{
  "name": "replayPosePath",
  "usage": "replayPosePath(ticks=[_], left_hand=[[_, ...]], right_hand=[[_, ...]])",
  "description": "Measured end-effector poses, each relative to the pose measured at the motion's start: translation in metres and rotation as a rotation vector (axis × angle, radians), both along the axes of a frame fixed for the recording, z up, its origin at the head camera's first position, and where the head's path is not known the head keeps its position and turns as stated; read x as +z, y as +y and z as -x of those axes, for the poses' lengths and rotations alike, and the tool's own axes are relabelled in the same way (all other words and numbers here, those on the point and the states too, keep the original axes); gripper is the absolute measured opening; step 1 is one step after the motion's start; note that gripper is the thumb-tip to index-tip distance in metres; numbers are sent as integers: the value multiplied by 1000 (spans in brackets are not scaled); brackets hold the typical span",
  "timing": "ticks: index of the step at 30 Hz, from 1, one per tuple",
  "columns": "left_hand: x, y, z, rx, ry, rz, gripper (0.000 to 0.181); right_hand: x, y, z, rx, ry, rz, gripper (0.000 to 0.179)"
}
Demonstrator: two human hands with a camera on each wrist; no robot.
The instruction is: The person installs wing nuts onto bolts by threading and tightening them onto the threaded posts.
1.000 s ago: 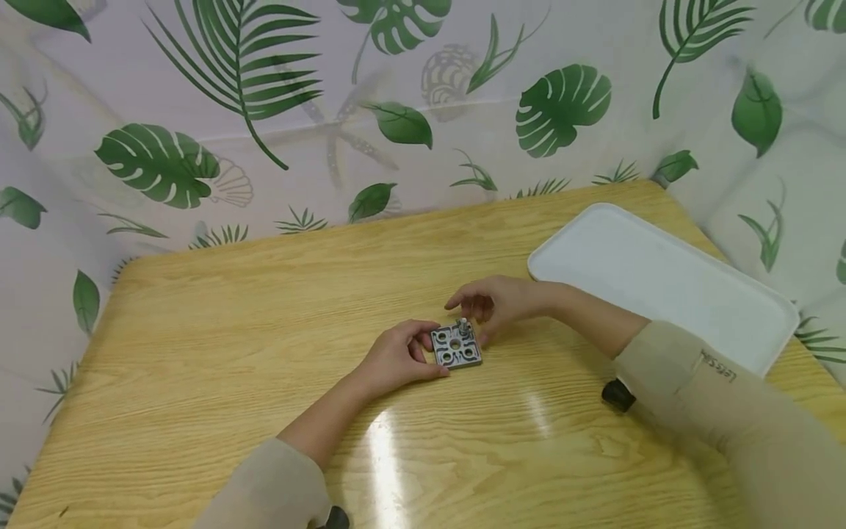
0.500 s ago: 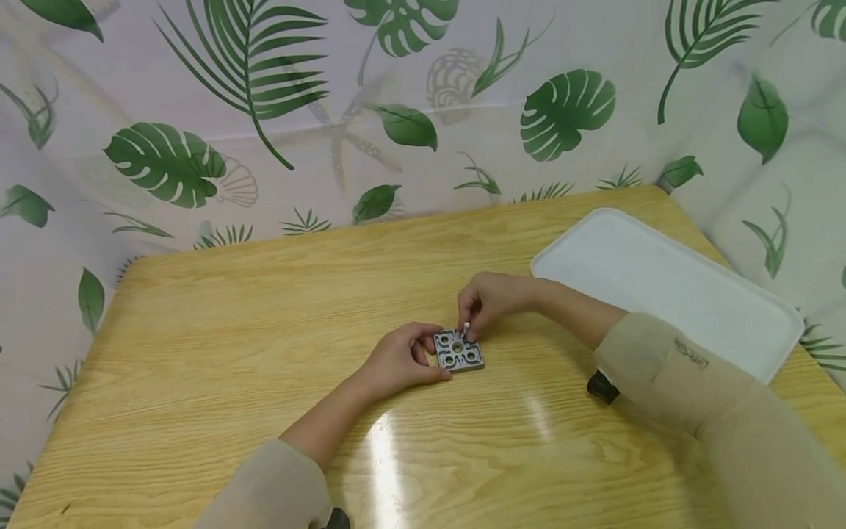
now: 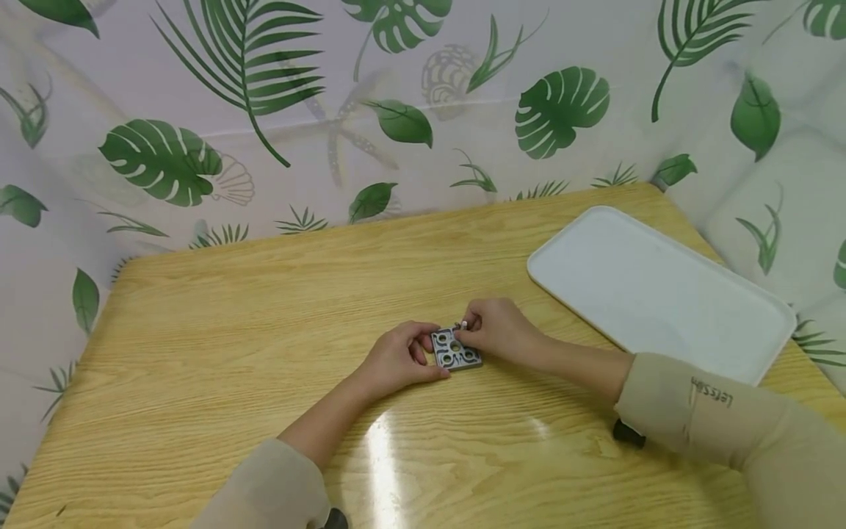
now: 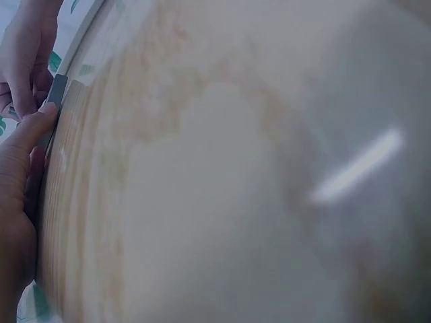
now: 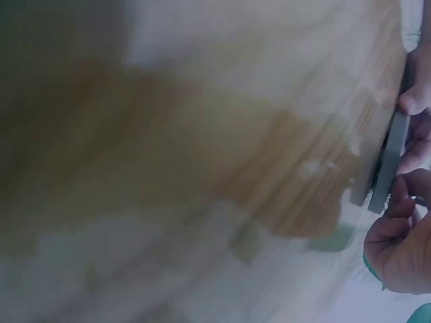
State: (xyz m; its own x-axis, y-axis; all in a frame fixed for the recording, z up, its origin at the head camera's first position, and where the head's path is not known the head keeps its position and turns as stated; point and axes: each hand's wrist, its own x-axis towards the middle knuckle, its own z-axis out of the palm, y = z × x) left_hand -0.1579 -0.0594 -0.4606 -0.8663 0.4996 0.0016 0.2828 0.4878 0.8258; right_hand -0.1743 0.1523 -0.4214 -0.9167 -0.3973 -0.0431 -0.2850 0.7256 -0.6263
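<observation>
A small square metal plate (image 3: 456, 351) with several round holes lies on the wooden table, seen from above in the head view. My left hand (image 3: 396, 356) grips its left side, the thumb at the near edge and the fingers at the far left corner. At the plate's far right corner my right hand (image 3: 499, 330) pinches a small silvery bolt-like piece (image 3: 465, 325) that stands upright there. Its lower end is hidden by the fingers. Both wrist views show the plate edge-on, as a grey bar (image 4: 56, 94) in the left and a grey slab (image 5: 392, 158) in the right.
A white rectangular tray (image 3: 661, 286) lies at the back right of the wooden table (image 3: 264, 316), beyond the right forearm. Behind the table hangs a pale cloth (image 3: 277, 184) printed with green leaves. A bright reflection crosses the table near the left forearm.
My right hand came in from beside the plate, its fingers closing on the small upright piece. Its wrist then swung nearer to me. The left hand and plate stay in place.
</observation>
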Motion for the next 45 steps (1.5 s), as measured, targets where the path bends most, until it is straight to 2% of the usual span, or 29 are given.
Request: replayPosePath(ticks=[2,5,8,11,13,15,19,21,24,29,31,32,33,35,39,42,45], left_hand=[[0,0,0,0,-6,-3,63],[0,0,0,-3,-1,-7,63],[-1,-1,0,1,6,-9,63],[-1,-2,0,0,3,-16,63],[-1,-3,1,-3,-1,-21,63],[-1,-3,1,-6,-6,-24,62],[0,-2,1,-2,-10,-23,62],[1,-2,1,2,-13,-19,62],[2,-1,1,3,-21,-16,63],[4,-2,1,-1,-23,-11,63],[4,-2,0,-2,-28,-10,63],[5,-2,0,-4,-30,-12,63],[5,-2,0,-7,-31,-13,63],[4,-1,0,-12,-33,-15,63],[3,-2,1,-11,-19,-7,64],[3,-2,0,-1,-17,-4,63],[5,-2,0,-6,-23,-16,62]], right_hand=[[5,4,4,59,-26,-45,27],[14,16,20,276,-62,-102,49],[18,24,42,520,-105,-60,60],[21,22,58,650,-221,16,51],[22,18,64,690,-260,27,40],[23,14,66,706,-260,23,27],[22,12,63,658,-191,-21,10],[19,12,58,588,-168,-38,8],[13,11,45,435,-109,-31,13],[7,3,13,76,-60,4,17],[8,1,6,4,-84,5,18],[9,1,4,-2,-94,-4,19],[11,3,5,16,-102,-17,20],[14,10,10,124,-110,-47,29],[20,23,35,465,-134,-7,53],[21,25,53,660,-193,67,51],[20,21,63,735,-250,93,41]])
